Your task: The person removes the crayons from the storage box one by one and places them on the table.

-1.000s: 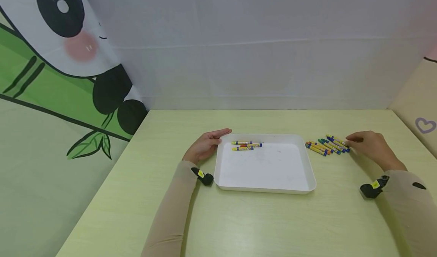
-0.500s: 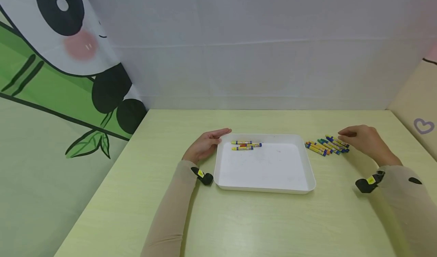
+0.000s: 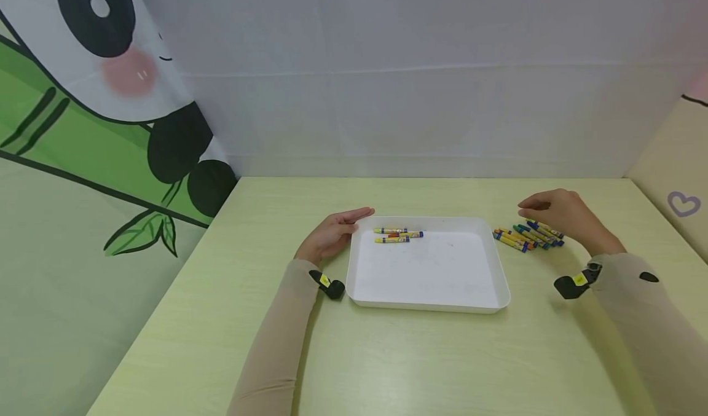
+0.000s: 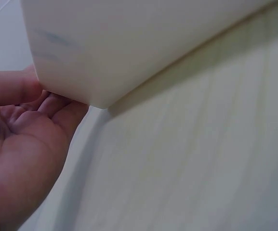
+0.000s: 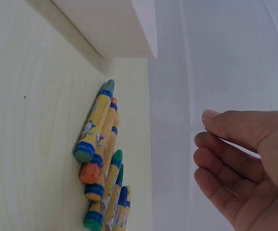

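A shallow white tray (image 3: 431,274) stands on the table, with a few yellow-wrapped crayons (image 3: 393,240) lying near its back left corner. My left hand (image 3: 330,236) holds the tray's back left corner, thumb at the rim and fingers reaching round behind the wall (image 4: 71,57). To the right of the tray lies a pile of crayons (image 3: 511,240), with green, orange and blue among their colours. Over this pile hovers my right hand (image 3: 561,212), its fingers loosely bent and nothing between them. In the right wrist view, the pile's crayons (image 5: 100,125) lie apart from the fingertips (image 5: 210,115).
The pale wooden table (image 3: 420,361) meets a white cloth backdrop (image 3: 420,115) along its back edge. A printed cartoon panel (image 3: 121,158) stands at the left, and a beige panel (image 3: 675,158) borders the right side. Each sleeve carries a black wrist camera.
My right hand has moved left and up, from the right end of the crayon pile to above it. The left hand stays at the tray corner; tray and crayons look unmoved.
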Demonstrator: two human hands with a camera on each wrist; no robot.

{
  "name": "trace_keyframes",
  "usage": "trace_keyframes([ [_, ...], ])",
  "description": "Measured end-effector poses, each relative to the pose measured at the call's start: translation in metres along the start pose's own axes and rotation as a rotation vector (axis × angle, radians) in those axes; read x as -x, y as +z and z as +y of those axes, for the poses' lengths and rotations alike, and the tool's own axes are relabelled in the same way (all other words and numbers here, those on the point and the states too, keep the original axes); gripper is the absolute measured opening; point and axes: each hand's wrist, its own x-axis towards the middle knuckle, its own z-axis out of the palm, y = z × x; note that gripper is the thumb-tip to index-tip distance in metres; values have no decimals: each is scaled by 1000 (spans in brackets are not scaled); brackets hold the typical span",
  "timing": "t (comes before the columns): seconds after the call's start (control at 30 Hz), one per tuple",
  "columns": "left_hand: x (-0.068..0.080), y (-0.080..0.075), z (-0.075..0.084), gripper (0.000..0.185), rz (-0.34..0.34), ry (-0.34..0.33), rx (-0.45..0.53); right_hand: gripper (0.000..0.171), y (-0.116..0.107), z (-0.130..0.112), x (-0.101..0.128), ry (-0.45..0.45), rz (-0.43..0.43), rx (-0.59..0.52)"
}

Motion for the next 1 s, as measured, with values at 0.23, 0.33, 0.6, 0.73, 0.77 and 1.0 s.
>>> trace_keyframes([
  [0.23, 0, -1, 0, 50, 2, 0, -8, 39, 4, -21, -9, -33, -28, -54],
  [0.33, 0, -1, 0, 50, 4, -1, 0, 38, 7, -26, -13, -49, -40, -70],
  [0.6, -1, -1, 0, 51, 1, 1, 0, 36, 18, -40, -24, -87, -91, -82],
  [0.73, -1, -1, 0, 50, -1, 2, -8, 32, 22, -52, -30, -94, -130, -89],
  [0.77, -1, -1, 0, 50, -1, 2, -8, 31, 23, -55, -32, -102, -137, -88],
  [1.0, 0, -1, -1, 50, -5, 5, 1, 25, 37, -70, -44, -171, -188, -85],
])
